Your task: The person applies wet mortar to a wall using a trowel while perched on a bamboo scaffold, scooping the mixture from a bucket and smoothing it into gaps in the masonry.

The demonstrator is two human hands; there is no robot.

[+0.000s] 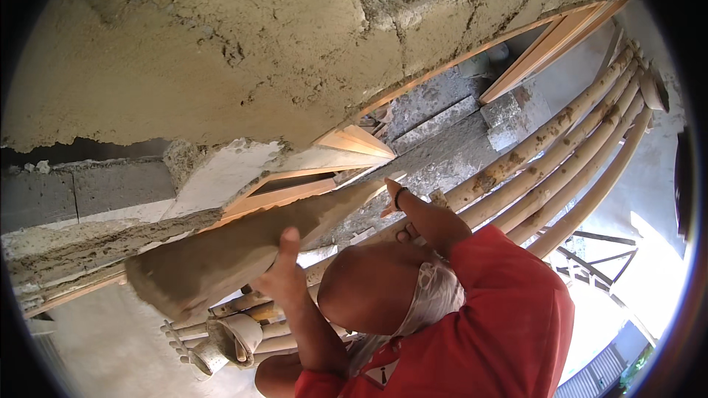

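Observation:
My left hand (283,277) is closed round the near edge of a long board (228,256), its thumb up along the side. Wet-looking, grey-brown mortar covers the board's face. At the board's narrow right end is my right hand (392,199), with a dark bracelet at the wrist; its fingers are partly hidden, and how firmly they grip cannot be seen. The board lies slantwise along the lower edge of a roughly plastered wall (184,51), close to a wooden frame (273,199). Whether it touches the wall is unclear.
Several round wooden poles (538,144) run side by side beneath me to the upper right. A mortar-smeared bucket (240,333) stands at the lower left. Grey blocks (122,188) show in the wall at left. Rubble and blocks (509,114) lie beyond the frame.

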